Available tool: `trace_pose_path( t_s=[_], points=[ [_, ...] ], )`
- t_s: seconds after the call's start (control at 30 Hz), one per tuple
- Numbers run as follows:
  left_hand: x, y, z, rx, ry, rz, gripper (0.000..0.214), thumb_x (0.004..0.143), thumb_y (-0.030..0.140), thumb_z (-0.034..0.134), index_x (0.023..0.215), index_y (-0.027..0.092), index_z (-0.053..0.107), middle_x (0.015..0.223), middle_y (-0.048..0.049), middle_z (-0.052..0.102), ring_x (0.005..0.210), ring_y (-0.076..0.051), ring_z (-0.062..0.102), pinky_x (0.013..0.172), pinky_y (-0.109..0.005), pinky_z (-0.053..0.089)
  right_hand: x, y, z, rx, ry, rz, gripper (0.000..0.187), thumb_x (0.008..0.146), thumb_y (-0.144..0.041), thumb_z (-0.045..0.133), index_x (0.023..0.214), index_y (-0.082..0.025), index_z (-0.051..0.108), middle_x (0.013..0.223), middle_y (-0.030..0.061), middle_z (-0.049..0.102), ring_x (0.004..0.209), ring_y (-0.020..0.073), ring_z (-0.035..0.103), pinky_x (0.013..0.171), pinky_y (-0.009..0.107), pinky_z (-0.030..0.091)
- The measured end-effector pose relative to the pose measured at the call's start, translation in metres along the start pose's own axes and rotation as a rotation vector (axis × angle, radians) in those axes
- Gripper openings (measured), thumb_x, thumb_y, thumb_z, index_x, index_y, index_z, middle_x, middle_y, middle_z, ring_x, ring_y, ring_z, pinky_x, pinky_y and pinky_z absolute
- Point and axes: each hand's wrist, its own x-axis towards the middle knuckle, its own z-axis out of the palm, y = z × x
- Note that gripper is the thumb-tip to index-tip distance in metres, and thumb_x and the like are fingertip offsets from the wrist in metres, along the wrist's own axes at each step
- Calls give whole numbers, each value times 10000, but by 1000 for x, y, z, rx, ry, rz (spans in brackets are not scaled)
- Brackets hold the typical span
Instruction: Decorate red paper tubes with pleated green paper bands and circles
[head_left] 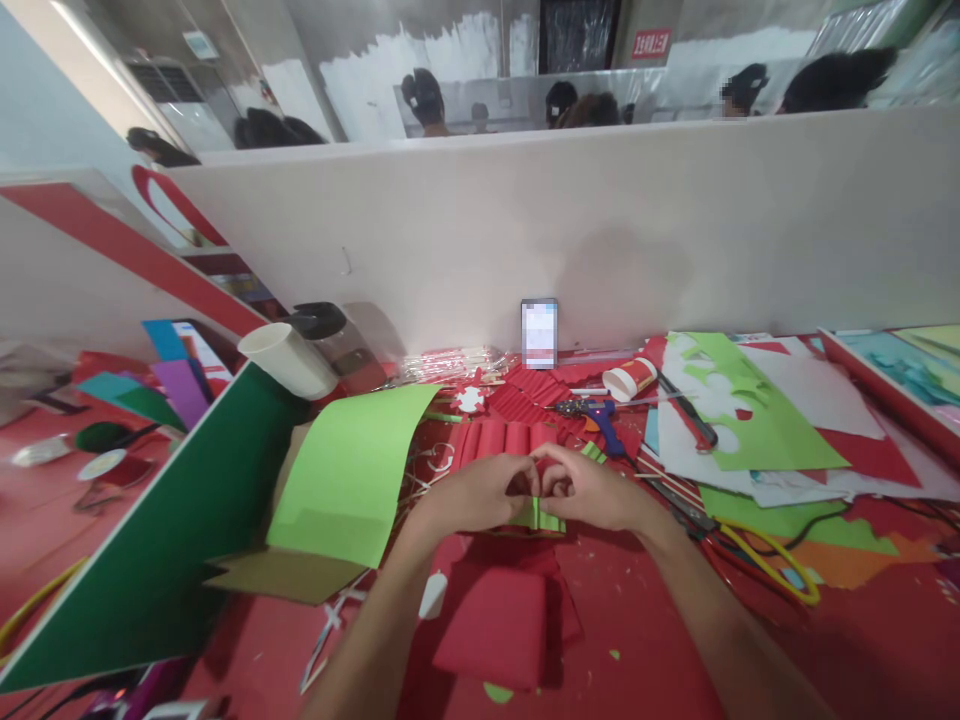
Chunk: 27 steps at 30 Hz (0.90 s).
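My left hand point(495, 490) and my right hand point(596, 488) meet over the middle of the table, fingers curled in a pinch. Between and just below the fingertips shows a folded green paper strip point(550, 521), which both hands grip. Right behind them lies red pleated paper point(499, 440). Closer to me is a red block-shaped piece point(495, 625), with a small white piece point(433, 595) at its left. A blue glue gun point(604, 425) lies beyond my right hand.
Left stand a green board point(172, 530), a bent green sheet point(345, 480) and a white cup point(289, 358). Right lie yellow-handled scissors point(780, 565), a utility knife point(690, 412), a paper cup point(630, 380) and cut sheets point(795, 420). A phone point(539, 335) leans on the white partition point(450, 230).
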Motion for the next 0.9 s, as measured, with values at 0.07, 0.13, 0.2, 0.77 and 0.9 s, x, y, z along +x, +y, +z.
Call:
trace_pose_path(
  t_s=[0.07,0.13,0.2,0.77,0.9],
  points=[
    [-1,4,2,56,31,-21,155,756,145,498,867,209,585,810,-8,656,686,-173,583,582,-246,364,0,1,1,-10,30,3,436,750,-124,631,1149,-207,475,745,-49,573,607,103,457,577,215,361],
    [-3,7,6,110,81,-46,160,755,149,503,878,215,582,839,-21,666,699,-185,588,582,-254,354,-1,1,3,-39,53,6,433,736,-102,614,1135,-211,484,722,-55,564,603,105,466,561,211,358],
    [-4,9,11,153,124,-71,188,757,145,498,911,219,577,876,-37,672,718,-198,593,583,-262,346,-1,1,4,-65,70,7,426,712,-69,590,1102,-215,500,710,-60,554,590,102,465,536,205,346],
    [-2,9,-5,37,-80,-89,179,801,298,611,943,219,535,900,6,634,779,-173,573,621,-234,378,-5,-1,6,69,87,15,351,785,-202,680,1078,-197,487,783,-34,593,659,112,523,593,213,378],
    [0,2,-9,-91,-130,-60,122,818,261,593,917,206,547,884,10,628,786,-156,574,645,-223,394,-11,-1,1,100,62,65,358,798,-153,630,1138,-187,521,851,-2,629,747,134,578,656,227,421]
  ],
)
